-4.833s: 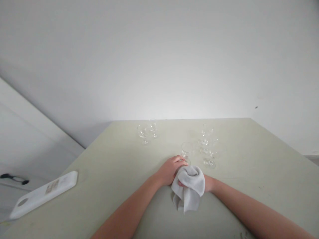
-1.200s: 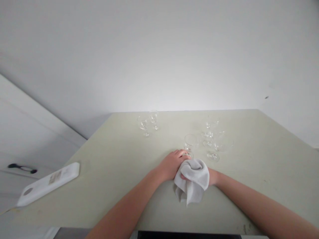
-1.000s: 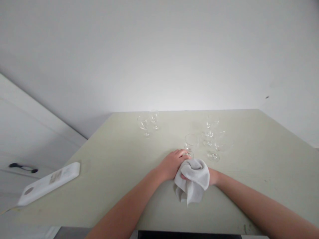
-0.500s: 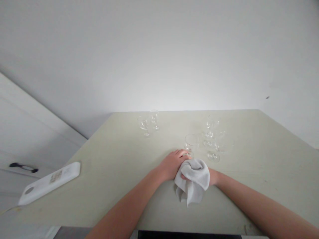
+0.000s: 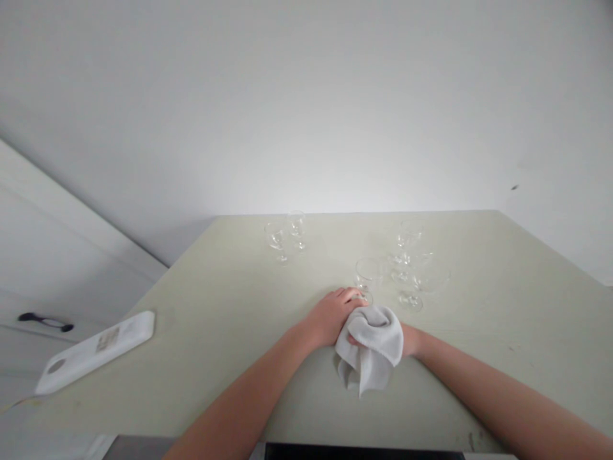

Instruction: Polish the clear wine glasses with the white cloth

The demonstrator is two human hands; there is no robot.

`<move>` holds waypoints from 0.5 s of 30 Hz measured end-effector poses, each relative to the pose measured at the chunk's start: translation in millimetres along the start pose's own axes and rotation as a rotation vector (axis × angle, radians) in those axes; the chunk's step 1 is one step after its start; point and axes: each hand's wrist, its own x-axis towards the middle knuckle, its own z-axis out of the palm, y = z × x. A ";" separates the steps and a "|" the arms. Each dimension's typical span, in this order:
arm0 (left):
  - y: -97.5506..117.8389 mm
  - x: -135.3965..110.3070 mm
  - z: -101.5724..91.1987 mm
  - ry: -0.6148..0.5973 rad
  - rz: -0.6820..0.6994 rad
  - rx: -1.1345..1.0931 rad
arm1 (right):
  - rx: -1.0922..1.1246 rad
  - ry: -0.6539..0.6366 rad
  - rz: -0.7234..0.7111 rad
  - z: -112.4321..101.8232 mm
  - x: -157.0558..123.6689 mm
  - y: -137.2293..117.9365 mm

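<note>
My left hand point(image 5: 329, 315) rests on the pale green table point(image 5: 230, 306), fingers curled around the foot of a clear stemmed glass point(image 5: 366, 273) that stands upright just beyond it. My right hand point(image 5: 407, 340) is almost wholly hidden under a bunched white cloth point(image 5: 371, 348) that it grips; the cloth lies against my left hand, just short of the glass's foot. Whether the cloth touches the glass I cannot tell.
Two small stemmed glasses point(image 5: 286, 235) stand at the far left of the table. Several more glasses point(image 5: 416, 275) cluster to the right of the held one. A white cutting board point(image 5: 96, 350) lies at the left edge. A wall rises behind; a drawer handle point(image 5: 45, 321) shows at left.
Since 4.8 s ago the view has shifted a little upward and rightward. Over the last second, hands, cloth and glass keep the same position.
</note>
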 end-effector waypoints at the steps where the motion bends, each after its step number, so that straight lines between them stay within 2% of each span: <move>1: -0.1 0.0 0.1 0.000 0.001 -0.003 | 0.003 -0.003 0.002 0.1 0.1 -3.0; 6: 0.4 0.2 -0.3 -0.008 -0.001 -0.014 | 0.021 -0.002 0.010 0.4 0.9 -12.5; 11: 2.3 0.5 -2.0 -0.016 -0.001 -0.001 | -0.018 -0.025 -0.071 -0.9 1.1 -10.9; 15: 2.7 0.7 -1.9 -0.007 -0.003 0.000 | -0.045 -0.016 -0.083 -2.4 0.8 -10.5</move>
